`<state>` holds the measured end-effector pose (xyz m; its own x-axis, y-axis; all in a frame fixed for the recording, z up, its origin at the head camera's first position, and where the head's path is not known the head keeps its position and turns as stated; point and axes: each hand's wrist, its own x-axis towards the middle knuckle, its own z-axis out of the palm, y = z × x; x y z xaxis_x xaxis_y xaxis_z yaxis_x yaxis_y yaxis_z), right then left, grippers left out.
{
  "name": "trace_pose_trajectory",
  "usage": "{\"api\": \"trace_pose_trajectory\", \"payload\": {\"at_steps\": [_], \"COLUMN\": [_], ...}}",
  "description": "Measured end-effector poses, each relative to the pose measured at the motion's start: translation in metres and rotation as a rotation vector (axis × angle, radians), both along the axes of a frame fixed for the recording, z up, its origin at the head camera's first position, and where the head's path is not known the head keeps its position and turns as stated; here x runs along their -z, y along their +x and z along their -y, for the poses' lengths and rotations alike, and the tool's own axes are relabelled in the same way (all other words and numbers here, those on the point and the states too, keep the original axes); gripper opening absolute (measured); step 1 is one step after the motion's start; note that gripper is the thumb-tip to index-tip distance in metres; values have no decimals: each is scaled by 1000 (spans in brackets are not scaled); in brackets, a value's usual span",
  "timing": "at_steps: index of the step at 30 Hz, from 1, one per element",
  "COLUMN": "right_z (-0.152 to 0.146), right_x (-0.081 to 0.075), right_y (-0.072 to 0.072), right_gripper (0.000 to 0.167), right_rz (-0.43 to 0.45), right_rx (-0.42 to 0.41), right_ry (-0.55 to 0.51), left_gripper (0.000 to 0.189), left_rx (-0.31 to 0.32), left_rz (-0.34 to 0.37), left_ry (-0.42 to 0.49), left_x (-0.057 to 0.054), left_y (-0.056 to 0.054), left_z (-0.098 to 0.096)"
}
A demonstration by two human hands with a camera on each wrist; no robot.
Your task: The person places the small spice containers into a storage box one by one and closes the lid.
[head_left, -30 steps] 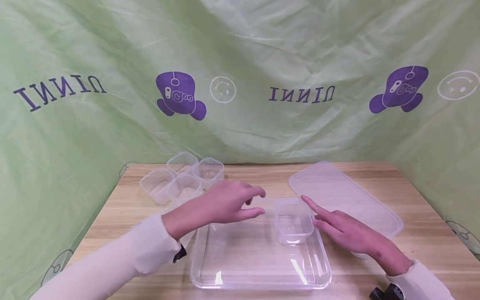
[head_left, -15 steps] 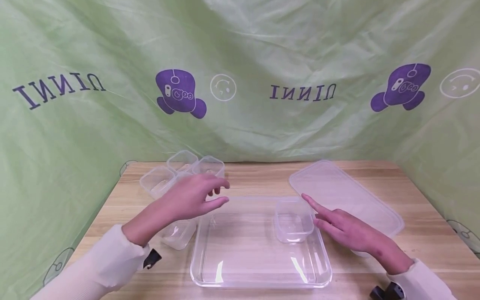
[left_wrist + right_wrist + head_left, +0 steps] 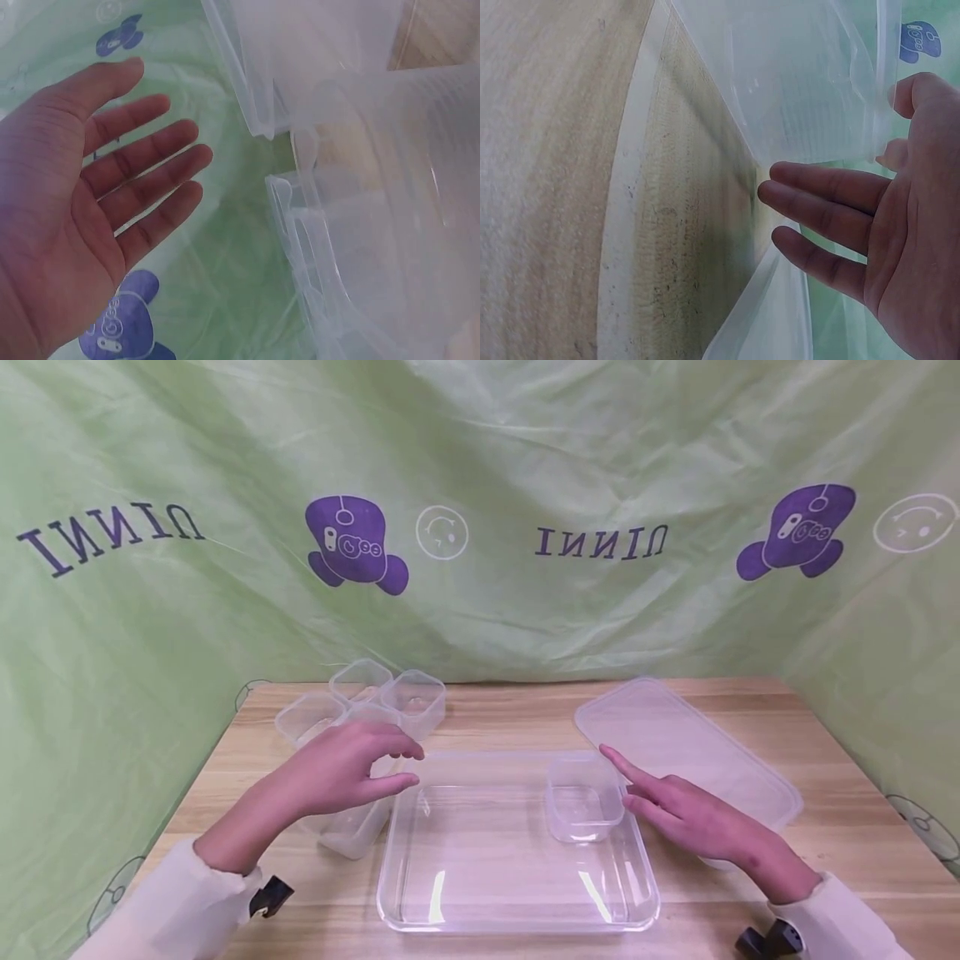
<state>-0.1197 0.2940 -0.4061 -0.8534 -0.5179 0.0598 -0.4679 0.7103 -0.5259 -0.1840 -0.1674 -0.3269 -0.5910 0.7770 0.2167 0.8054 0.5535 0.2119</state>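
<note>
A large clear rectangular container (image 3: 517,928) lies in front of me. One small square clear container (image 3: 585,806) sits in its far right corner. Beside that corner is my right hand (image 3: 682,814), fingers extended, thumb and index fingertips right at the rims. My left hand (image 3: 337,768) hovers left of the large container, empty, fingers spread and slightly bent. Below it stands another small clear container (image 3: 348,839), partly covered by the hand. In the left wrist view the palm of my left hand (image 3: 105,195) faces several clear containers (image 3: 352,202) without gripping any.
Several small clear containers (image 3: 415,702) are grouped at the back left of the wooden table (image 3: 510,718). A translucent rectangular lid (image 3: 675,739) lies at the right, partly behind my right hand. A green printed cloth (image 3: 480,610) hangs behind and at both sides.
My left hand has moved left, away from above the large container, to the containers at the left. My right hand and the small container in the corner have stayed in place.
</note>
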Motion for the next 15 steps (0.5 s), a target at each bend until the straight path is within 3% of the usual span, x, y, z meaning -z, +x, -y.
{"api": "trace_pose_trajectory", "payload": {"at_steps": [8,15], "right_z": [-1,-1], "right_x": [1,2], "right_y": [-2,-2], "right_gripper": [62,62], "right_rz": [-8,1], "right_rx": [-10,-10], "right_ry": [-24,-27], "left_gripper": [22,20], "left_rx": [-62,-83], "left_rz": [-15,37], "left_ry": [6,15], "left_x": [2,1], "left_y": [11,22], "left_z": [17,35]}}
